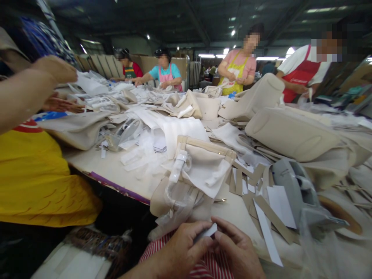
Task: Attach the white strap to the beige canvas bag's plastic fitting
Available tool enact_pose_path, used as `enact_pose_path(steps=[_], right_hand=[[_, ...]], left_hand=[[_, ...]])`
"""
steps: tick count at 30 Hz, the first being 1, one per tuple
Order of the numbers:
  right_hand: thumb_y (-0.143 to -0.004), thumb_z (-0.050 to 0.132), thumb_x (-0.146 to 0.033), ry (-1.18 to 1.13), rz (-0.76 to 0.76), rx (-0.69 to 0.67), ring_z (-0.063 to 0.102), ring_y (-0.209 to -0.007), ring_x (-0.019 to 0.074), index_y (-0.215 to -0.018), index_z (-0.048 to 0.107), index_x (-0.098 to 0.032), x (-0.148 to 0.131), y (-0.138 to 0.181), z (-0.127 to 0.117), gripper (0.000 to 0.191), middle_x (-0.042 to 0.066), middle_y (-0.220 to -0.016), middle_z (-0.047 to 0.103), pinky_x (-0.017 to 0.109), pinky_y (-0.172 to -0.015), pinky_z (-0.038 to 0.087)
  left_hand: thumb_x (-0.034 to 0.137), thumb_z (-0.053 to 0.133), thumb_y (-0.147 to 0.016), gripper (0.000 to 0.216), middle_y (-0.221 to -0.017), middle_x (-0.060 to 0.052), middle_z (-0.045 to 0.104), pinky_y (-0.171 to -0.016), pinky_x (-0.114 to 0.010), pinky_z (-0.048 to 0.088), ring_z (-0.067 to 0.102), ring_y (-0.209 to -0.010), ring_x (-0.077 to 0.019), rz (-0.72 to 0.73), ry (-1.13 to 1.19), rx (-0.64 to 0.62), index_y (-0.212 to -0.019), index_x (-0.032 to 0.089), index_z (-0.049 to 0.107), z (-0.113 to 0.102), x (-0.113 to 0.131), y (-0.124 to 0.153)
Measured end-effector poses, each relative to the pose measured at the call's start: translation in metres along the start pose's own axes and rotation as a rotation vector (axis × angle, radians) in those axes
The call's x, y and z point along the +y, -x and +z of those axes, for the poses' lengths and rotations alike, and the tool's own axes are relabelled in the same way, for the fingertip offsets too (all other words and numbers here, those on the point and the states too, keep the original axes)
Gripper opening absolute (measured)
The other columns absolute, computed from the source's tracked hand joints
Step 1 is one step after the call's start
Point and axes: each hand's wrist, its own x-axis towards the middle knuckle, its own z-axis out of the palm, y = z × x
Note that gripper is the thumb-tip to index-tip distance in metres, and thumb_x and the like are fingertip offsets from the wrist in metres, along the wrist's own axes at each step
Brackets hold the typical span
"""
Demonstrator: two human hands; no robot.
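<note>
Both my hands are at the bottom centre, close together over my red-striped lap. My left hand (181,250) and my right hand (236,248) pinch a small white strip (207,231) between their fingertips. Just beyond them on the table edge lies a cream bag (203,164) with white paper stuffing and a clear plastic wrap (174,195) over its strap. Cardboard strips (273,217) and white paper pieces lie to the right of the bag.
A long work table (116,170) is piled with cream bags, white paper and plastic. A grey device (302,193) sits at right. A person in a yellow apron (31,178) stands close at left; several other people work along the far side.
</note>
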Motion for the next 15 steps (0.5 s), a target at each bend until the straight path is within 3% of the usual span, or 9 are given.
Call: enact_pose_path(steps=[15], right_hand=[[-0.063,0.079,-0.037,-0.001,0.036,-0.047,0.052,-0.049,0.0074,-0.097,0.070,-0.020,0.007,-0.007,-0.009,0.039,-0.001,-0.059,0.063,0.018,-0.047,0.040]], left_hand=[[0.026,0.044,-0.090,0.023,-0.091,-0.002,0.068,-0.077,-0.021,0.044,0.060,-0.082,-0.0140,0.003,-0.074,-0.009,-0.098,0.016,0.064,-0.002,-0.005,-0.002]])
